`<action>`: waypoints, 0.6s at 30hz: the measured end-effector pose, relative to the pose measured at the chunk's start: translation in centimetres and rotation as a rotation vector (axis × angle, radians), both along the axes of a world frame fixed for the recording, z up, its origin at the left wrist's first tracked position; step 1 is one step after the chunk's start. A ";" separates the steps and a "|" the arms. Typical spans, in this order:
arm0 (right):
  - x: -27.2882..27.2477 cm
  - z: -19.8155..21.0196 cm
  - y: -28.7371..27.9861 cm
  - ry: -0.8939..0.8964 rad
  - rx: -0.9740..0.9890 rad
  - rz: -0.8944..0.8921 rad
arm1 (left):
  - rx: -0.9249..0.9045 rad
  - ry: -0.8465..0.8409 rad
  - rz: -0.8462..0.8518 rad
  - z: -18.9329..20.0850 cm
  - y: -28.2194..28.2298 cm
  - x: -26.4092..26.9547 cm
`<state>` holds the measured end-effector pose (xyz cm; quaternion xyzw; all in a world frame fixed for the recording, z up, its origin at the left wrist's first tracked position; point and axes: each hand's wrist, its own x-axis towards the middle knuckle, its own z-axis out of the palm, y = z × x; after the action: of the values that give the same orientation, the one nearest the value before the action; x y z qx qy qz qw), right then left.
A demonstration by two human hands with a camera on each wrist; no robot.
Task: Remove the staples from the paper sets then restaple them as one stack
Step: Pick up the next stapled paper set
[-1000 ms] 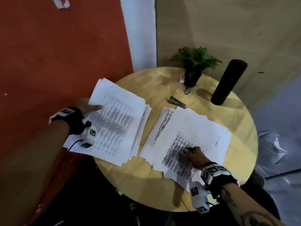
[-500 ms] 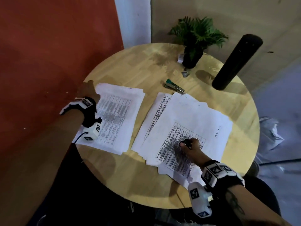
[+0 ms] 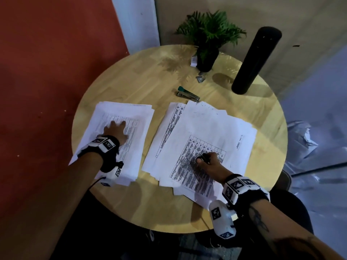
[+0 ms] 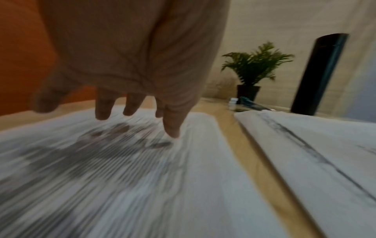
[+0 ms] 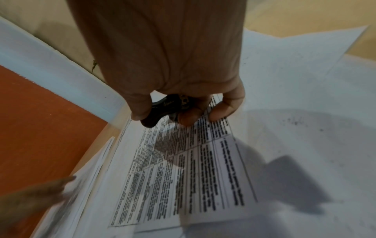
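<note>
Round wooden table: your left hand lies flat, fingers spread, on the left paper stack, its long axis toward 1 o'clock. Only the right wrist view shows the black staple remover your right hand pinches over the right paper spread.

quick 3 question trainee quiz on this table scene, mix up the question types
1. True or false: the left hand lies flat with straight fingers on the left stack of printed white paper.
2. What does the right hand grip: A) the green and silver stapler B) a small black staple remover C) the tall black cylinder?
3. Fill in: the stapler lies on the round wooden table between the spread papers on the right and the potted green ____.

Key: 1 true; 2 B; 3 plant
</note>
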<state>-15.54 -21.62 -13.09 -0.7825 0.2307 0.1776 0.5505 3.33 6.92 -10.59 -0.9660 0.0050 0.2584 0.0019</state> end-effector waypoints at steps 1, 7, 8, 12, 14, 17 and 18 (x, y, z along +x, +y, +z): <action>-0.1 0.1 -0.1 -0.004 -0.004 0.010 | -0.019 -0.074 -0.010 0.6 -1.6 0.0; -0.5 0.3 -0.2 -0.025 -0.061 0.105 | -0.420 -0.031 -0.074 1.8 -14.1 -0.4; -0.7 0.3 -0.3 -0.021 -0.079 0.121 | -0.440 0.027 -0.037 1.2 -15.6 -0.7; -1.7 0.8 -0.3 -0.040 -0.133 0.233 | -0.342 0.062 0.086 -1.0 -18.1 -2.6; -1.9 1.1 -0.3 -0.045 -0.133 0.280 | -0.317 0.052 0.116 -1.5 -17.8 -3.0; -1.7 1.3 -0.5 -0.055 -0.140 0.335 | -0.355 0.080 0.182 -1.9 -16.4 -3.3; -1.7 1.4 -0.5 -0.049 -0.133 0.349 | -0.378 0.083 0.207 -1.9 -15.7 -3.5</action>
<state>-17.20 -22.09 -11.72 -0.8494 0.0894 0.2354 0.4638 -0.17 -8.82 -12.52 -0.9331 -0.0457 0.2912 -0.2061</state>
